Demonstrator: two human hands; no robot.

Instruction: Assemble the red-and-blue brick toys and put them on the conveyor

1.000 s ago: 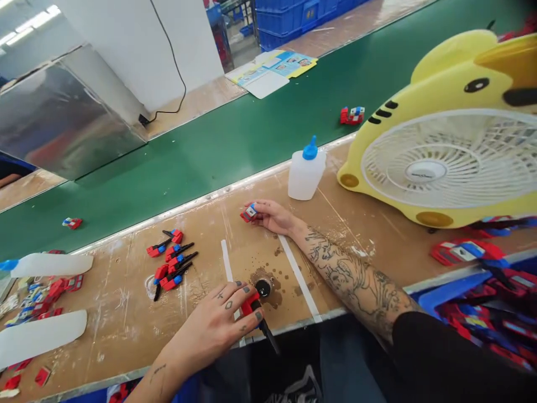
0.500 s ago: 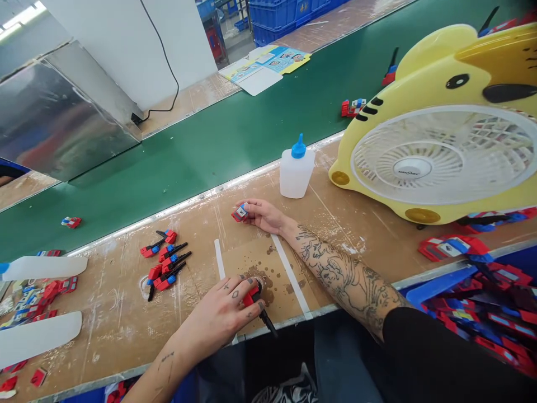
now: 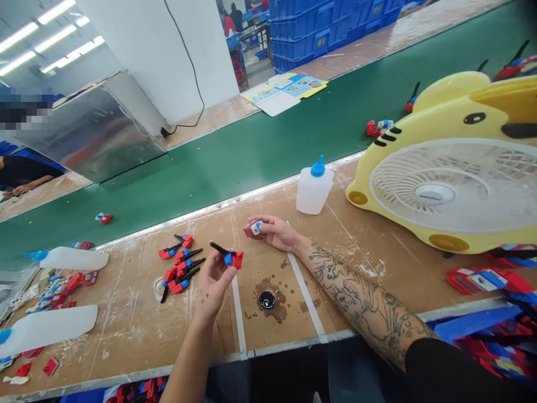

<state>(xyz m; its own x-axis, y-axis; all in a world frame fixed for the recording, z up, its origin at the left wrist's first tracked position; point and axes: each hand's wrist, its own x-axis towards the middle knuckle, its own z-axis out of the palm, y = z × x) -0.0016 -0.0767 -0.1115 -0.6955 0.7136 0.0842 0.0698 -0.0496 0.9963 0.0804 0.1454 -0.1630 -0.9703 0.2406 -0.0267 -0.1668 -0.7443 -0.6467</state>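
Observation:
Raised over the bench, my left hand (image 3: 215, 280) pinches a red and blue toy part with a black rod (image 3: 233, 259) between thumb and fingers. My right hand (image 3: 277, 232) rests on the brown bench with its fingers round a red, white and blue toy piece (image 3: 253, 228). Between and below the hands, a small round black cup (image 3: 267, 300) sits on a wet-spotted patch bordered by white tape strips. Left of my left hand lies a cluster of several red and blue parts with black rods (image 3: 180, 263).
A white squeeze bottle (image 3: 314, 190) with a blue nozzle stands behind my right hand. A yellow animal-shaped fan (image 3: 444, 168) takes up the right side. The green conveyor belt (image 3: 235, 157) runs behind. More bottles (image 3: 50, 330) lie at left; a blue bin (image 3: 465, 322) holds parts.
My left hand has lifted the toy part up and left, away from the black cup, which is now uncovered. My right hand still holds its piece. The view has shifted.

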